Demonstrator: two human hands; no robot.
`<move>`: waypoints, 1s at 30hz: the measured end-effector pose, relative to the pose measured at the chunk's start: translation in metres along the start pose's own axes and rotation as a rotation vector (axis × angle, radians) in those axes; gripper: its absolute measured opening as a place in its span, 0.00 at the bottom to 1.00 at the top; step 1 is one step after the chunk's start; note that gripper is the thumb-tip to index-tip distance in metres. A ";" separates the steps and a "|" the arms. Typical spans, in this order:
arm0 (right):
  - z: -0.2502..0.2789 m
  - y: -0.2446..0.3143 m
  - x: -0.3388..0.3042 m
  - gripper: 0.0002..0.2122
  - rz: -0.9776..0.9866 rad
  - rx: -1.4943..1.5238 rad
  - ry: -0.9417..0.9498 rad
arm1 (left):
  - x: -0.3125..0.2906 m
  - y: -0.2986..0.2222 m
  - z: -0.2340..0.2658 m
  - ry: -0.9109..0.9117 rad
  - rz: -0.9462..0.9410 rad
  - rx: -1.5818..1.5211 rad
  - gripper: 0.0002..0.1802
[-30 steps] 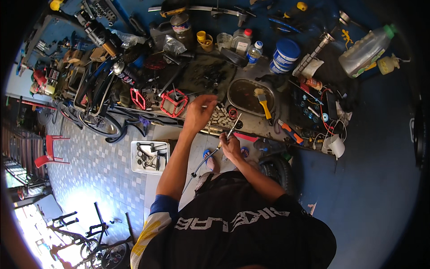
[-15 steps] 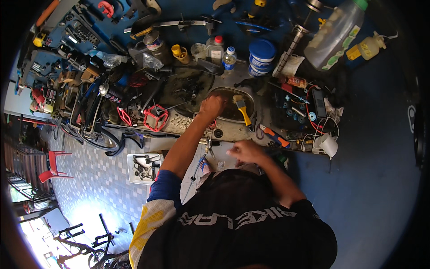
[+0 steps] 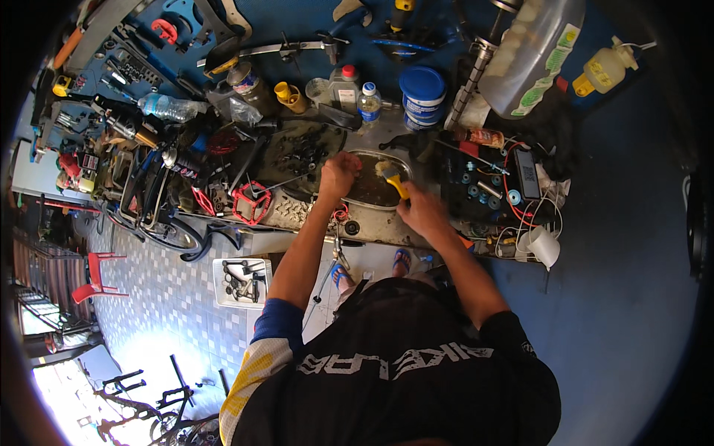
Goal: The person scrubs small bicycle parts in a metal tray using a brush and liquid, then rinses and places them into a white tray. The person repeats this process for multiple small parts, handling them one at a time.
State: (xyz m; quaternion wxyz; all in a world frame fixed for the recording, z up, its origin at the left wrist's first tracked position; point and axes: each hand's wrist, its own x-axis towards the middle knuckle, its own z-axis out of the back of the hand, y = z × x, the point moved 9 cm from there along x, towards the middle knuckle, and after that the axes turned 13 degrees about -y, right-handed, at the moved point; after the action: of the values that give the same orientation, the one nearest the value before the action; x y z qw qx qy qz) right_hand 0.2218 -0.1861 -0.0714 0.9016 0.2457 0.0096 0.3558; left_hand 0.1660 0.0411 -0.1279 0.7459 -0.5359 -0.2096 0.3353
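Note:
A metal basin of murky brown liquid is set in the workbench in front of me. My right hand is closed around the yellow handle of a paintbrush, whose pale bristles are over the liquid. At the basin's left rim is my left hand, its fingers drawn together; what they hold, if anything, is too small to make out. Left of it, small dark parts lie on a dark mat. A red bike pedal rests near the bench's front edge.
Behind the basin stand a blue tub, a small bottle and a grey bottle. To the right are small metal parts, a phone and a white cup. A white tray of parts sits below the bench's left side.
My right hand has moved forward from near my body to the basin and taken hold of the paintbrush. My left hand stays by the basin's left rim.

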 end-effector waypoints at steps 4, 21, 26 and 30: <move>0.030 0.014 0.029 0.14 0.055 0.108 -0.186 | -0.014 0.008 0.005 0.038 0.242 -0.386 0.13; -0.044 0.026 0.062 0.16 -0.398 0.962 0.053 | -0.027 0.008 0.004 -0.001 0.248 -0.346 0.18; -0.023 0.033 0.055 0.15 -0.319 0.834 -0.035 | -0.026 0.010 0.002 0.008 0.195 -0.355 0.18; -0.020 0.025 0.058 0.14 -0.216 0.743 -0.133 | -0.026 0.007 0.000 -0.009 0.200 -0.370 0.17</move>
State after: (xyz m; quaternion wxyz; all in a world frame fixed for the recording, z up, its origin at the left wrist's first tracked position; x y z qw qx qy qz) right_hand 0.2459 -0.1244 -0.0684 0.7821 0.5757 0.1051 0.2142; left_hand 0.1460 0.0234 -0.1330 0.5969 -0.6803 -0.2165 0.3661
